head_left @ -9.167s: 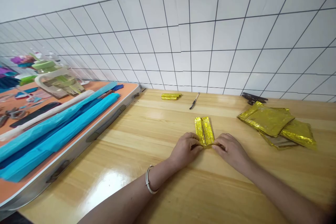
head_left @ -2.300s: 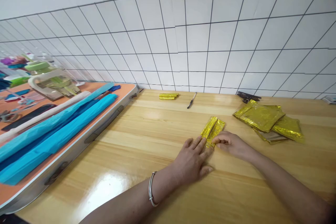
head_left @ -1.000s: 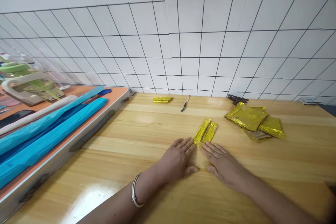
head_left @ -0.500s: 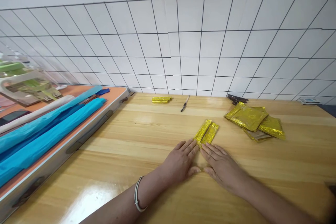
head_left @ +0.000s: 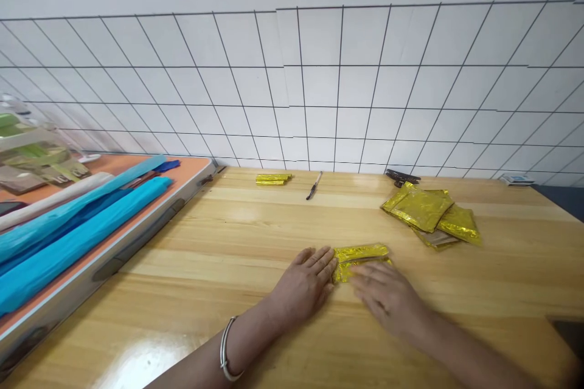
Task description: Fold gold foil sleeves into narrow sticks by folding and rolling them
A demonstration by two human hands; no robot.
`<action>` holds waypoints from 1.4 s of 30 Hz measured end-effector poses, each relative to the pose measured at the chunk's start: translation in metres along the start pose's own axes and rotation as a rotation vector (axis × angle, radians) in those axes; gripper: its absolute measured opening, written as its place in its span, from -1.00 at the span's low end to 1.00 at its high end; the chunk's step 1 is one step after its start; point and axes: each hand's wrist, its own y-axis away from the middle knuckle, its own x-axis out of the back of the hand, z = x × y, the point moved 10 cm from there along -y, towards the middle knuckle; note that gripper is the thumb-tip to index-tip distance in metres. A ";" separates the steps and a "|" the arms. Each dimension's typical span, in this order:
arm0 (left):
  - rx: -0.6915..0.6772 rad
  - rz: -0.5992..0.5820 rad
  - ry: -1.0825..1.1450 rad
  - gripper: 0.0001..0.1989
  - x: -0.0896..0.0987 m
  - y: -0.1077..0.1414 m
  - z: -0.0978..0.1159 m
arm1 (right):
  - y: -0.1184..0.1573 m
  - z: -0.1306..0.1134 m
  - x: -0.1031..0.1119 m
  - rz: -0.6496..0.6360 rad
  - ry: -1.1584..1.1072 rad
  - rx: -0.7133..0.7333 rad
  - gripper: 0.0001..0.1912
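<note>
Bracelet (head_left: 223,352): smooth, silver-coloured, worn on the left wrist.

Left hand (head_left: 301,282): laid palm down, fingers extended and unclenched; fingertips rested on the left end of the folded foil; nothing clamped.

Right hand (head_left: 392,298): held over the near side of the foil, blurred; whether the foil is pinched or only touched cannot be told.

Folded foil (head_left: 360,252): gold, shiny, crinkled; oblong, two long flaps parted by a narrow dark gap. Placed on the table (head_left: 246,267), well in from its far edge, long sides roughly parallel to that edge. Handling, as judged: the left end is best pinned by flat fingertips, and creases smoothed away from it under light, even pressure; if dragged, thin foil could be skewed or torn.

Table: pale wood, straight-grained, glossy.

Orange-topped case (head_left: 191,165): set along the table's left side, far corner rounded; blue rolls (head_left: 86,240), softly wrinkled, laid lengthwise on it, beside a pale roll (head_left: 64,197).

Gold packets (head_left: 422,209): flat, squarish, overlapped, placed towards the far right corner.

Pen (head_left: 314,186): slim, dark-tipped, near the far edge.

Foil strips (head_left: 272,179): narrow, bright gold, left of the pen.

Hair clip (head_left: 402,177): black, at the far edge, behind the packets.

Wall (head_left: 314,85): white, dark-lined in a grid.
</note>
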 end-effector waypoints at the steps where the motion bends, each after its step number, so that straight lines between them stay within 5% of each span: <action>1: 0.000 0.006 0.008 -0.55 0.001 -0.001 -0.001 | 0.000 0.016 0.009 0.067 0.004 -0.037 -0.68; 5: 0.032 0.058 0.058 -0.63 0.007 -0.008 -0.004 | 0.004 0.087 0.029 0.256 -0.025 -0.263 -0.74; 9: 0.088 0.104 0.070 -0.68 0.008 -0.012 -0.004 | 0.003 0.113 0.019 0.184 -0.012 -0.317 -0.76; 15: 0.063 0.075 0.047 -0.64 0.002 -0.010 -0.009 | 0.003 0.106 0.008 0.069 0.039 -0.337 -0.71; 21: -0.064 -0.033 -0.085 -0.64 0.003 -0.037 -0.039 | 0.005 0.102 0.001 -0.003 -0.001 -0.423 -0.94; 28: -0.135 -0.046 -0.119 -0.69 0.009 -0.075 -0.056 | -0.002 0.048 -0.011 -0.046 -0.119 -0.215 -0.96; 31: -0.135 -0.037 -0.032 -0.74 0.006 -0.072 -0.047 | -0.004 0.037 -0.014 -0.066 -0.183 -0.148 -0.92; 38: -0.072 0.048 0.012 -0.68 -0.001 -0.051 -0.037 | -0.001 0.063 0.000 0.100 -0.190 -0.244 -0.73; 42: -0.048 0.094 0.033 -0.57 0.001 -0.041 -0.036 | -0.018 0.048 -0.007 -0.019 -0.079 -0.174 -0.49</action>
